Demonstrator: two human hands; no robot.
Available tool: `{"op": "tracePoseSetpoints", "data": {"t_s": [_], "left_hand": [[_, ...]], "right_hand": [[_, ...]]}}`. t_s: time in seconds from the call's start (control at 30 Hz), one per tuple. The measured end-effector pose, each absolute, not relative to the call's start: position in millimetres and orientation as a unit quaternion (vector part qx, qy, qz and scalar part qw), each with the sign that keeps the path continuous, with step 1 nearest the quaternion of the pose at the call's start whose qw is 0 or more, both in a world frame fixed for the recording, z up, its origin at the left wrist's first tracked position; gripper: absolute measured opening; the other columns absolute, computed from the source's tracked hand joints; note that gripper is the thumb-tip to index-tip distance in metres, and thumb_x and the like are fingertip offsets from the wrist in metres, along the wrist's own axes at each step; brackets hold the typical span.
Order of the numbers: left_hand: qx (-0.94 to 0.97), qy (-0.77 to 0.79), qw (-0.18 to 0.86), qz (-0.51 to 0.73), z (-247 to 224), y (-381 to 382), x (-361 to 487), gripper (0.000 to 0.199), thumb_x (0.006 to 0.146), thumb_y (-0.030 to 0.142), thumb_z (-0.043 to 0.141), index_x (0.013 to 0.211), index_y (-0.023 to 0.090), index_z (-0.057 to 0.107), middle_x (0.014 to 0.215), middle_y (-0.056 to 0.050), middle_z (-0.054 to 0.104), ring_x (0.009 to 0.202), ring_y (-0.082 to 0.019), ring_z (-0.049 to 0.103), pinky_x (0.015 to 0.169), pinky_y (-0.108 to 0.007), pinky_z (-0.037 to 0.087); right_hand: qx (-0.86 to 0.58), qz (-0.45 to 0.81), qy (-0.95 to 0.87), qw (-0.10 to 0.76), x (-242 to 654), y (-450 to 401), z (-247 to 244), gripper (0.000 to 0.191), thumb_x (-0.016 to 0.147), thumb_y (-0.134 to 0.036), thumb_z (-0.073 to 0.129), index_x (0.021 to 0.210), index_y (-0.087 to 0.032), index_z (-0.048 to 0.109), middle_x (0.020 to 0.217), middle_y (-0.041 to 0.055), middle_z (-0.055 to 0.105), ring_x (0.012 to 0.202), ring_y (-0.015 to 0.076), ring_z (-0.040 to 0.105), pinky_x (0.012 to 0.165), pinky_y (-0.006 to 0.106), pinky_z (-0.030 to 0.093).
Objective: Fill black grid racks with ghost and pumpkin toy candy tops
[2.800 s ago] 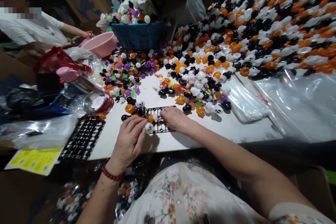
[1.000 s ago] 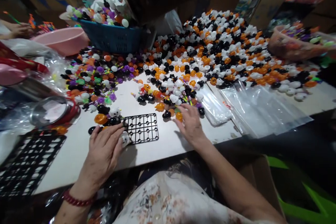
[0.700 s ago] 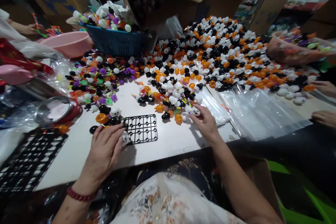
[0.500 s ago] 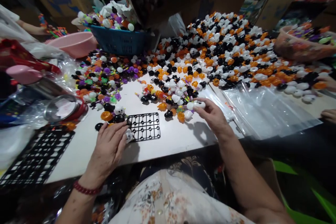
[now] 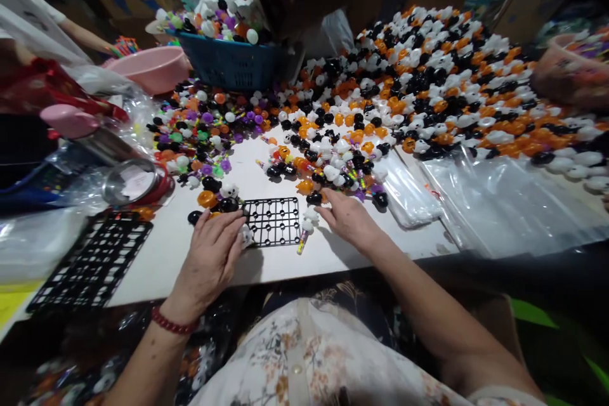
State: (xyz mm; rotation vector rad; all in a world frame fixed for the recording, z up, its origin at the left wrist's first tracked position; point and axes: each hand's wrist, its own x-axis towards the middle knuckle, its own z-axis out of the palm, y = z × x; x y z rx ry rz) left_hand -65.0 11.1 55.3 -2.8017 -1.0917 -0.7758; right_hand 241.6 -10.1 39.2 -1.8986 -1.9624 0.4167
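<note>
My left hand (image 5: pixel 212 254) lies over the left end of a small black plastic grid (image 5: pixel 271 222), gripping that end. A white skull-faced topper (image 5: pixel 246 236) shows by its thumb. Beyond its fingertips sit black, orange and white toppers, including an orange one (image 5: pixel 207 198). My right hand (image 5: pixel 349 219) reaches left, its fingers closed at the white top of a small tube (image 5: pixel 308 226) with a yellow and purple lower part. The tube points down toward the table's front edge, just right of the grid. Part of the contact is hidden.
A large heap of white, orange and black toppers (image 5: pixel 428 76) covers the back right. Clear plastic bags (image 5: pixel 514 203) lie at right. Larger black grids (image 5: pixel 95 260), a steel cup (image 5: pixel 130 181) and a blue basket (image 5: pixel 228 63) stand left and behind. A person's arm (image 5: pixel 85 35) shows at far left.
My right hand has moved left and nearer to the grid, bringing the white-topped tube beside its right edge. My left hand stays on the grid. The whole view has shifted slightly.
</note>
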Motion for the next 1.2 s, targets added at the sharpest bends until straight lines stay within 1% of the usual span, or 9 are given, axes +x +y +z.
{"op": "tracePoseSetpoints", "data": {"t_s": [0.1, 0.33, 0.53, 0.67, 0.77, 0.83, 0.93, 1.03, 1.2], "left_hand": [[-0.902, -0.352, 0.017, -0.250, 56, 11, -64, 0.034, 0.095, 0.015, 0.049, 0.127, 0.020, 0.054, 0.130, -0.011, 0.062, 0.119, -0.025, 0.057, 0.117, -0.057, 0.031], [-0.898, -0.358, 0.010, -0.256, 56, 10, -62, 0.034, 0.095, 0.016, 0.049, 0.128, 0.021, 0.054, 0.130, -0.011, 0.061, 0.120, -0.024, 0.057, 0.118, -0.056, 0.029], [-0.894, -0.366, -0.005, -0.259, 56, 7, -63, 0.035, 0.094, 0.015, 0.048, 0.128, 0.021, 0.056, 0.130, -0.011, 0.062, 0.122, -0.025, 0.057, 0.119, -0.055, 0.029], [-0.892, -0.367, -0.004, -0.265, 56, 6, -62, 0.037, 0.094, 0.014, 0.048, 0.130, 0.020, 0.054, 0.131, -0.012, 0.062, 0.122, -0.024, 0.056, 0.119, -0.055, 0.028], [-0.892, -0.366, -0.004, -0.265, 57, 6, -61, 0.038, 0.094, 0.013, 0.048, 0.132, 0.019, 0.052, 0.132, -0.012, 0.061, 0.123, -0.023, 0.056, 0.119, -0.055, 0.028], [-0.892, -0.366, -0.004, -0.265, 57, 5, -61, 0.040, 0.094, 0.012, 0.048, 0.133, 0.019, 0.051, 0.132, -0.012, 0.061, 0.123, -0.023, 0.056, 0.119, -0.055, 0.028], [-0.891, -0.370, -0.004, -0.264, 56, 5, -61, 0.041, 0.095, 0.013, 0.047, 0.135, 0.020, 0.049, 0.133, -0.012, 0.061, 0.124, -0.023, 0.056, 0.119, -0.056, 0.028], [-0.891, -0.375, -0.009, -0.257, 56, 5, -63, 0.043, 0.095, 0.013, 0.046, 0.138, 0.021, 0.047, 0.135, -0.011, 0.060, 0.126, -0.023, 0.055, 0.119, -0.055, 0.029], [-0.891, -0.376, -0.020, -0.253, 56, 4, -65, 0.045, 0.095, 0.015, 0.046, 0.139, 0.022, 0.045, 0.135, -0.011, 0.059, 0.126, -0.023, 0.054, 0.119, -0.056, 0.029]], "right_hand": [[-0.662, 0.096, -0.727, 0.153, 224, -31, 35, 0.036, 0.102, -0.038, 0.046, 0.131, -0.020, 0.058, 0.106, 0.0116, 0.069, 0.093, 0.0230, 0.065, 0.076, 0.031, 0.047], [-0.652, 0.140, -0.740, 0.087, 195, -57, 8, 0.031, 0.095, -0.049, 0.057, 0.101, -0.019, 0.062, 0.095, 0.0090, 0.068, 0.082, 0.0219, 0.066, 0.067, 0.028, 0.043], [-0.713, 0.216, -0.647, 0.163, 211, -60, 0, 0.012, 0.092, -0.029, 0.058, 0.100, -0.020, 0.056, 0.085, 0.0043, 0.069, 0.076, 0.0210, 0.065, 0.066, 0.028, 0.039], [-0.695, 0.294, -0.604, 0.255, 210, -59, 3, 0.027, 0.087, -0.027, 0.059, 0.113, -0.021, 0.055, 0.088, 0.0033, 0.070, 0.075, 0.0188, 0.063, 0.068, 0.027, 0.040], [-0.660, 0.362, -0.584, 0.305, 200, -49, 4, 0.012, 0.085, -0.030, 0.058, 0.091, -0.020, 0.062, 0.074, -0.0001, 0.064, 0.067, 0.0159, 0.056, 0.063, 0.026, 0.038], [-0.622, 0.418, -0.565, 0.344, 189, -35, 2, 0.015, 0.084, -0.034, 0.059, 0.080, -0.019, 0.060, 0.071, -0.0011, 0.061, 0.066, 0.0147, 0.053, 0.062, 0.026, 0.038], [-0.552, 0.489, -0.536, 0.410, 166, -5, -4, 0.023, 0.082, -0.040, 0.063, 0.090, -0.018, 0.062, 0.079, -0.0005, 0.063, 0.073, 0.0146, 0.055, 0.066, 0.026, 0.042], [-0.522, 0.517, -0.540, 0.411, 143, 23, -9, 0.026, 0.081, -0.040, 0.066, 0.092, -0.017, 0.063, 0.081, 0.0005, 0.065, 0.075, 0.0146, 0.056, 0.068, 0.026, 0.044], [-0.522, 0.514, -0.575, 0.363, 120, 42, -4, 0.014, 0.081, -0.023, 0.065, 0.093, -0.018, 0.067, 0.081, 0.0000, 0.068, 0.074, 0.0149, 0.059, 0.068, 0.024, 0.045]]}}
